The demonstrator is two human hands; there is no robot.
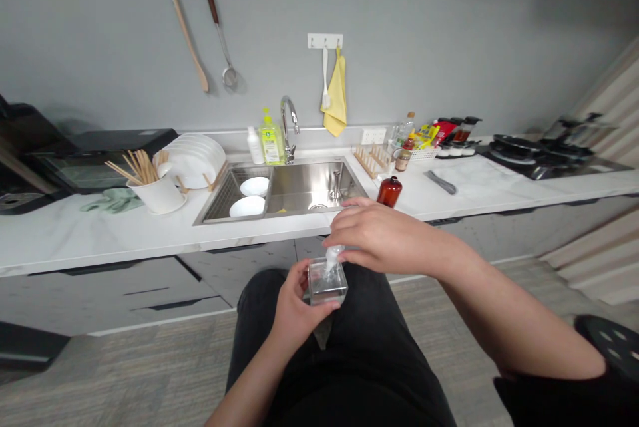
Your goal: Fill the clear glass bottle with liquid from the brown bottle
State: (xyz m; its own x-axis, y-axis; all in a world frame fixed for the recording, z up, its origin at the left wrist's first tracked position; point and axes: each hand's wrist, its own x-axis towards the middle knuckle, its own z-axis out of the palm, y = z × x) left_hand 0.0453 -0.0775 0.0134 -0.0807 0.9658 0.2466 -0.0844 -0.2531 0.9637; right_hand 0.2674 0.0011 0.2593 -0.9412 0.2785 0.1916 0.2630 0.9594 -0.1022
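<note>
Nice steady grip here: the left hand (298,304) wraps snugly round a clear square glass jar (327,287), held just above the black trousers (339,374), while the right hand (382,237) narrowly pinches a translucent white plastic piece (333,257), lined up right at the jar's mouth.

A kitchen, shown by its steel sink (294,191), faucet (288,122), hanging wooden spoon (184,28) and cooktop (539,157).

Passage over the marble counter (100,241) to the steel sink (309,194) is left open; an amber bottle (389,191) seemingly stands in the path of the right hand (384,234).
</note>
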